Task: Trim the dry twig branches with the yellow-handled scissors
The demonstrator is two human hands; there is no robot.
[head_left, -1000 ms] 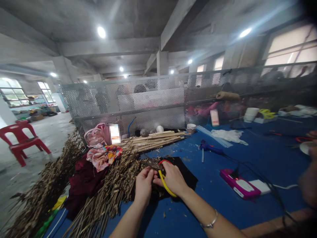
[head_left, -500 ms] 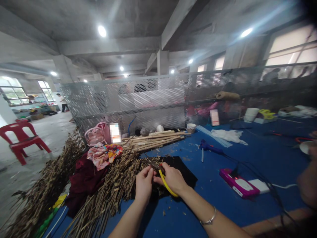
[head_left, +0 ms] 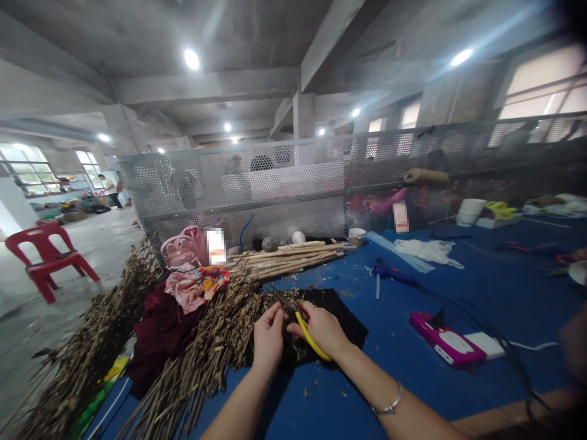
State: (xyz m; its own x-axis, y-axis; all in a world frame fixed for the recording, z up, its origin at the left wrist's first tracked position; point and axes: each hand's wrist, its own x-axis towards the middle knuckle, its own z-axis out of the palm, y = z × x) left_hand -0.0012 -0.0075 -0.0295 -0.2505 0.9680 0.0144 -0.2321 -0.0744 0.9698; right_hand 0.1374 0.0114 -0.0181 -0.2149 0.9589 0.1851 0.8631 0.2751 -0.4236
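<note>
1. Since earlier, a distant person (head_left: pixel 110 188) has entered view, far left of the fingers (head_left: pixel 277 317).
2. Right hand (head_left: pixel 324 330): fingers grasp yellow-handled cutters (head_left: pixel 302 326), blades (head_left: pixel 287 300) near the left fingertips.
3. Left hand (head_left: pixel 267 340): fingers pinched; their contents cannot be told.
4. Dried stems (head_left: pixel 220 345) lie left of the fingers.

The person's bare left forearm (head_left: pixel 243 400) reaches up from the bottom edge, left of centre, to the bare left hand (head_left: pixel 268 337), whose thumb and fingertips draw together in a pinch. From the lower right the bare right forearm (head_left: pixel 367 379) slants up leftward to the bare right hand (head_left: pixel 324 330), fingers curled in a grip.
</note>
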